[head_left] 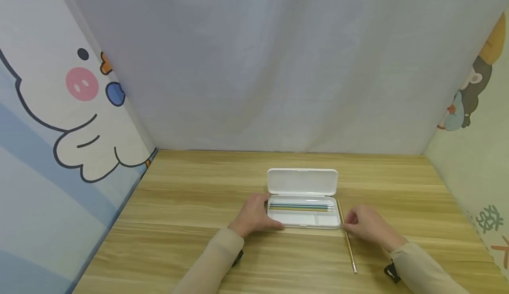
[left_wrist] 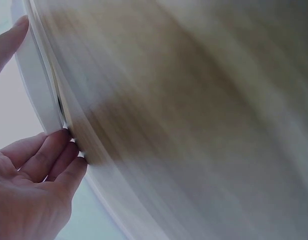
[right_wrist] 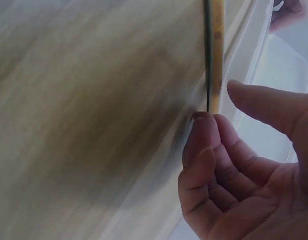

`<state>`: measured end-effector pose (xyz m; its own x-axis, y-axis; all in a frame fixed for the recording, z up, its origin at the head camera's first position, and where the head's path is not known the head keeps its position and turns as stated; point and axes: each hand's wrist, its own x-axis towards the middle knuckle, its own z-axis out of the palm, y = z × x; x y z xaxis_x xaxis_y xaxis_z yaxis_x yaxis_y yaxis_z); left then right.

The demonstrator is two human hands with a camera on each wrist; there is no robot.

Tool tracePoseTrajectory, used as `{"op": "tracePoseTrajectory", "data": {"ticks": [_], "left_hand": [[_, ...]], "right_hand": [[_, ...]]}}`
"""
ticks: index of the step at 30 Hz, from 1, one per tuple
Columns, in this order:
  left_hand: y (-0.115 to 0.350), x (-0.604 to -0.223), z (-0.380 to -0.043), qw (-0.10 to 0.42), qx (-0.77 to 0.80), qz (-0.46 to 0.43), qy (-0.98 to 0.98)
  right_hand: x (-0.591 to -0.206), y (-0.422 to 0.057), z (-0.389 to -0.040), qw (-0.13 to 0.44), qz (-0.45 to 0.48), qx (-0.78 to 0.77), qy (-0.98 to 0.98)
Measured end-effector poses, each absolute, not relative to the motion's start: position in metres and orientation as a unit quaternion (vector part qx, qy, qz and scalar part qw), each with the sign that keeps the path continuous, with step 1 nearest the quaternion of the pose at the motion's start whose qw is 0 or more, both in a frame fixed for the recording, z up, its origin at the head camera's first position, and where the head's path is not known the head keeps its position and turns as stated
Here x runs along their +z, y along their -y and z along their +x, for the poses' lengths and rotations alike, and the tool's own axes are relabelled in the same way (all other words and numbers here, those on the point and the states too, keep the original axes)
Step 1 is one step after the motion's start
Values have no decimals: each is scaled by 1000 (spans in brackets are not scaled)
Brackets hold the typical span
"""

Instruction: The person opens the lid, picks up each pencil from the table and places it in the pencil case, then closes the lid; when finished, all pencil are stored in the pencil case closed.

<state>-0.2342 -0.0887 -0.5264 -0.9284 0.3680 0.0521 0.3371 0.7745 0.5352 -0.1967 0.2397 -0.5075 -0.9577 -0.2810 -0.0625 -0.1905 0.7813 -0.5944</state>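
Observation:
A white pencil case point(head_left: 294, 219) lies on the table with its lid point(head_left: 302, 181) folded back. Several blue-green and yellow pencils point(head_left: 300, 208) lie in its long rear compartment. My left hand point(head_left: 254, 214) grips the case's left end, thumb along the front edge and fingers at the far side; the left wrist view shows fingertips against its wall point(left_wrist: 38, 80). Just off the right end, a gold-coloured pencil point(head_left: 350, 250) lies slantwise on the table, eraser end nearest me. Beside it is my right hand point(head_left: 366, 225), its bent fingertips at the pencil point(right_wrist: 217, 45) and its thumb held apart.
The wood-grain table point(head_left: 191, 188) runs back to a pale grey curtain point(head_left: 246, 64). Printed cartoon panels stand at the left point(head_left: 47, 86) and right point(head_left: 473, 152) sides. The case's front compartment has a small divider near its right end.

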Motion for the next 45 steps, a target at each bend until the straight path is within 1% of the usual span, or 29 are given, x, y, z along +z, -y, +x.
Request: {"op": "tracePoseTrajectory", "data": {"ticks": [9, 18, 30, 38, 45], "left_hand": [[89, -526, -235, 31, 282, 183, -941], [91, -528, -233, 24, 279, 192, -941], [90, -527, -234, 25, 289, 188, -938], [90, -527, -232, 22, 288, 190, -938], [89, -526, -233, 23, 279, 194, -940]], "right_hand": [[-503, -236, -186, 99, -77, -291, -948], [-508, -229, -182, 94, -57, -293, -950], [-502, -228, -188, 114, -20, -291, -950], [-493, -242, -193, 138, -5, -329, -934], [-477, -258, -200, 132, 0, -356, -925]]}}
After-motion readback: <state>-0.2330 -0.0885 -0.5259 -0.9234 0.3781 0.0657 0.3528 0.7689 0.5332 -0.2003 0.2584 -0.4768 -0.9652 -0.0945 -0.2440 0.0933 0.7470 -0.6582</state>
